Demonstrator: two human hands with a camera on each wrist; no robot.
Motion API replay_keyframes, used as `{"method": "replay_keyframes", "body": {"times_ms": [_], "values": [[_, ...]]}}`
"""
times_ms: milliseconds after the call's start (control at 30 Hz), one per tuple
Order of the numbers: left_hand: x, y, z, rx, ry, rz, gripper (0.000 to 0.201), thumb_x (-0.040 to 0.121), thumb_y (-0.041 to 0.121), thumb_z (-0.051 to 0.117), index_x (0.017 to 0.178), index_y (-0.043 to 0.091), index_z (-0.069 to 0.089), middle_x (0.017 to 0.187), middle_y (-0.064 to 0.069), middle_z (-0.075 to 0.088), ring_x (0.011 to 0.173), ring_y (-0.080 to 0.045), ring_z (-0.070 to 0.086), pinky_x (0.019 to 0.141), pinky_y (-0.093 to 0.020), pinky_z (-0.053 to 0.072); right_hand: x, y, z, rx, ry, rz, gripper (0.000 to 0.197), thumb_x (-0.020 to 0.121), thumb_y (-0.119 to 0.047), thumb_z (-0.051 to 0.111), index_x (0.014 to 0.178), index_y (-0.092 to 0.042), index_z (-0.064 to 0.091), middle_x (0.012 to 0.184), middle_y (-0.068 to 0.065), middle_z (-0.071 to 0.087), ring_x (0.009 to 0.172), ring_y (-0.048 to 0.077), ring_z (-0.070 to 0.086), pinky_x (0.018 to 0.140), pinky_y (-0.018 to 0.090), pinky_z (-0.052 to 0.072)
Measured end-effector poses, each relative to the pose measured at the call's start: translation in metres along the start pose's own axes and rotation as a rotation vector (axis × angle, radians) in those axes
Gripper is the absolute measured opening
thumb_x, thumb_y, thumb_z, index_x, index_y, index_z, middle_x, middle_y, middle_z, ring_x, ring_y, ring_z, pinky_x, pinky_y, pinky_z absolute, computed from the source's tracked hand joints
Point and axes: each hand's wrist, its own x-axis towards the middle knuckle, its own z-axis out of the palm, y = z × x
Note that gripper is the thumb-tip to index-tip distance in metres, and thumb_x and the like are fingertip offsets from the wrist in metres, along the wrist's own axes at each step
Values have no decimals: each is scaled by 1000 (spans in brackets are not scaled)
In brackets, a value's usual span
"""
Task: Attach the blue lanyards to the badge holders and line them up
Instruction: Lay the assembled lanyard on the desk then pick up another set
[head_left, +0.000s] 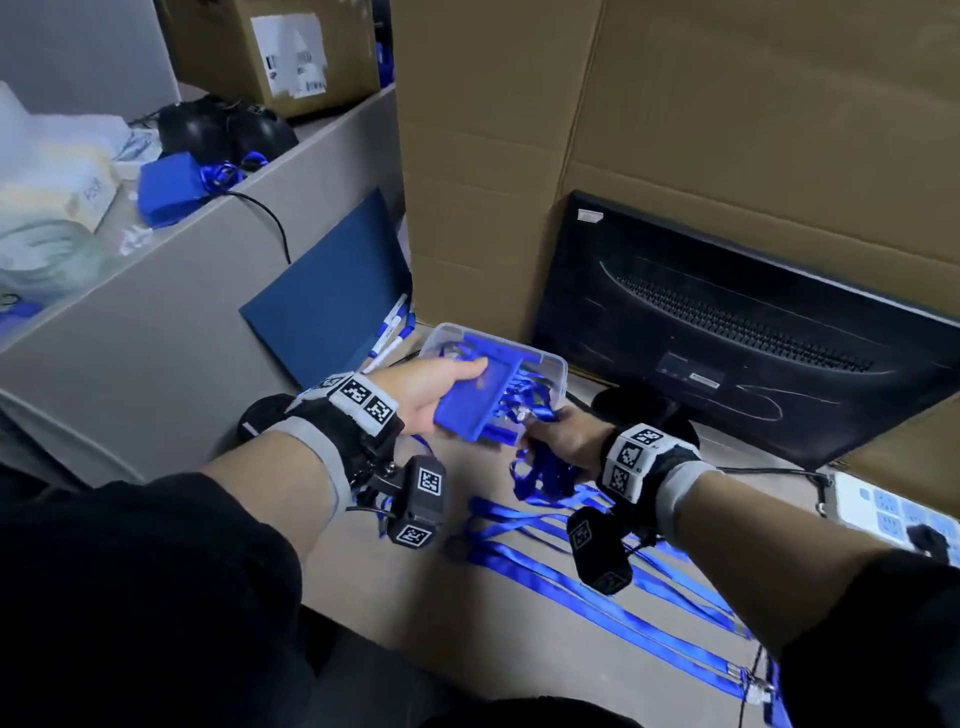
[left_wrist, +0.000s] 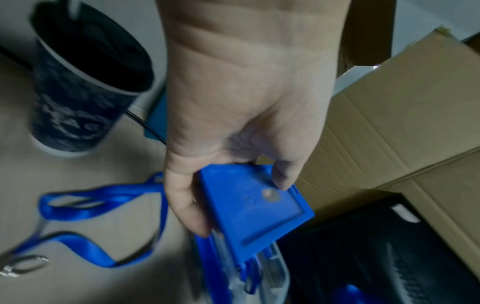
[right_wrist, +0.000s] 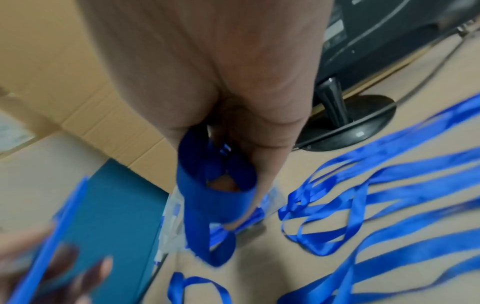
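My left hand (head_left: 447, 387) grips a blue badge holder (head_left: 475, 400), thumb on top and fingers under it, just above the near edge of a clear plastic box (head_left: 558, 370). In the left wrist view the blue badge holder (left_wrist: 255, 207) sits between thumb and fingers over the box's rim. My right hand (head_left: 563, 439) holds a bundle of blue lanyard (head_left: 543, 475) loops right beside the holder. The right wrist view shows the lanyard (right_wrist: 215, 197) wrapped around the curled fingers. Several more blue lanyards (head_left: 613, 597) lie side by side on the desk.
A black monitor (head_left: 753, 332) stands at the right on its round base (right_wrist: 350, 127). Cardboard boxes (head_left: 675, 130) rise behind it. A dark blue folder (head_left: 332, 296) leans at the left, with marker pens beside it. A dark paper cup (left_wrist: 80, 88) stands near my left wrist.
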Motion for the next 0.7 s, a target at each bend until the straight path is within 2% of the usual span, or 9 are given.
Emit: {"method": "replay_keyframes", "body": {"times_ms": [100,200,300,400,500,533,600,633,700], "values": [[8,-18,-34,69,270,-38,10,99,30,56,95,21,60,96,-5,70,83,-21,67,85,-40,53,20,-4,-6,176,107,141,24,98,-22,59,80,-8,66,66,7,67,54,22,59,60,36,51],[12,-37,-61,74,310,-66,21,94,19,64,115,20,62,106,-7,71,92,-24,68,90,-46,55,47,-19,-8,477,287,128,8,93,-13,62,90,-5,63,82,21,64,56,27,61,53,35,54],[16,-53,-77,127,309,-49,37,91,8,70,126,12,60,110,-9,74,93,-26,71,74,-42,61,69,-37,-2,727,379,52,4,94,-12,60,95,-9,58,78,19,62,52,24,59,50,33,52],[23,-63,-85,136,302,-75,37,92,6,68,128,8,59,108,-12,73,86,-27,72,65,-41,63,83,-45,7,787,380,0,19,85,-17,72,100,-10,61,80,6,66,64,20,66,64,38,54],[26,-70,-90,171,301,-130,33,95,-1,59,127,5,55,104,-15,70,87,-31,71,71,-49,61,88,-42,15,603,317,32,60,83,-29,74,136,-13,51,126,-3,58,109,20,62,86,34,47],[28,-73,-94,180,283,-160,34,97,-3,54,130,4,51,107,-17,69,90,-33,71,70,-49,62,89,-41,17,564,287,53,75,80,-35,75,145,-15,43,134,-5,53,112,18,58,90,34,47],[28,-81,-99,203,231,-236,38,98,-6,44,134,7,43,112,-17,69,95,-34,71,62,-45,63,96,-36,19,561,238,114,106,59,-51,82,151,-26,35,126,-4,58,104,17,60,91,35,50],[29,-86,-102,215,212,-270,40,98,-7,40,135,9,41,115,-17,69,96,-33,70,58,-44,63,101,-31,20,570,226,143,115,51,-55,83,151,-33,33,121,-6,57,103,15,59,92,33,49],[30,-90,-103,224,203,-321,41,97,-7,38,133,11,42,115,-14,69,96,-30,69,56,-43,61,103,-29,22,575,204,146,113,53,-48,82,153,-37,31,135,-13,48,122,13,52,108,34,41]]}}
